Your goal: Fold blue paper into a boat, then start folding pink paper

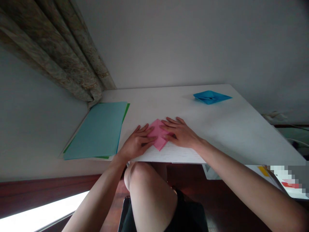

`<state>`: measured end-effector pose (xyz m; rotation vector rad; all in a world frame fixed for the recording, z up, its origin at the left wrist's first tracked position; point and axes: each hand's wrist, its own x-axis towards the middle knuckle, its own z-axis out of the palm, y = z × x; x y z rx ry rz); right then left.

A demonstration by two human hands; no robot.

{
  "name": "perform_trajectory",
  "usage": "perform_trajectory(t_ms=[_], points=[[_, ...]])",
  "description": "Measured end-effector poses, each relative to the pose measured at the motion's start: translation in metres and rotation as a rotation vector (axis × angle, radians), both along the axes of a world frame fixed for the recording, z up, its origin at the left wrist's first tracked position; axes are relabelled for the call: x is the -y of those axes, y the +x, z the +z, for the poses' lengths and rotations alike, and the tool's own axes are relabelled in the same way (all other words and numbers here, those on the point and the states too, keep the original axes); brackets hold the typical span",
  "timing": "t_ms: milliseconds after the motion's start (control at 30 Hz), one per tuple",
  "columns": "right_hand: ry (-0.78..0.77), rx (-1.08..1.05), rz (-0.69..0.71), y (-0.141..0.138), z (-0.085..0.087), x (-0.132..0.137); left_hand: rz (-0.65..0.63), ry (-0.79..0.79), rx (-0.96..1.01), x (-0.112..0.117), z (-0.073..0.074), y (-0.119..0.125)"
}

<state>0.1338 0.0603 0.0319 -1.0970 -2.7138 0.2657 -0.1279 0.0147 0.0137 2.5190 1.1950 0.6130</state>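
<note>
A pink sheet of paper [158, 141], folded into a diamond shape, lies flat near the front edge of the white table. Spread fingers of my left hand [138, 141] rest on its left side. My right hand [180, 132] lies over its right side, fingers stretched out and apart. Both hands press down on the paper without gripping it, and they cover its left and right corners. At the back right of the table sits a blue folded paper boat [212, 97], out of reach of either hand's fingertips.
A stack of coloured paper [96, 132], light blue on top with green beneath, lies at the table's left end. A patterned curtain [72, 58] hangs at the back left corner. The white table [154, 100] meets a wall behind. My knee is below the front edge.
</note>
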Motion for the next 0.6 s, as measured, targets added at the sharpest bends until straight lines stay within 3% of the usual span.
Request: perform_trajectory(t_ms=[367, 600], points=[[-0.015, 0.028, 0.046, -0.0061, 0.0013, 0.0060, -0.005, 0.035, -0.007, 0.0033, 0.0012, 0.0024], [-0.051, 0.036, 0.052, -0.0047, 0.0011, 0.0044, 0.250, 0.021, 0.126, -0.0011, -0.0081, -0.0012]])
